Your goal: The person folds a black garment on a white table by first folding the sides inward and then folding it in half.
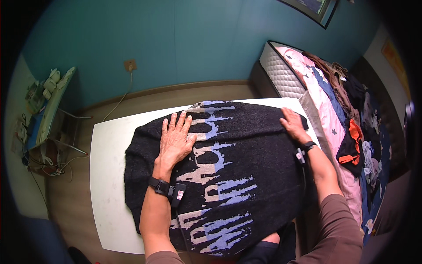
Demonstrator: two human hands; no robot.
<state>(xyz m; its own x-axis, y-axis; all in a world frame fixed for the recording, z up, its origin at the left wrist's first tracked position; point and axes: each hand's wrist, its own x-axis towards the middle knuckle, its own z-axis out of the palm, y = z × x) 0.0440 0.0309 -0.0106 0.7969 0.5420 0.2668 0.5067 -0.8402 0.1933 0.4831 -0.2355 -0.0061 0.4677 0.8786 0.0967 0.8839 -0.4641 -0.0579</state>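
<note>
A black knitted sweater with a jagged beige and blue pattern is spread across a white tabletop. Flat on its upper left part lies my left hand, fingers stretched out and slightly apart. My right hand rests on the far right edge of the knit, its fingers extended and the thumb apart. Neither hand grips the fabric. The near edge of the sweater hangs toward my lap, and some shallow creases run across it.
A bed with a pink star-print cover and heaped clothes stands close on the right. At the left is a small table holding assorted items, with loose cables below. A cord runs from the wall socket down to the floor.
</note>
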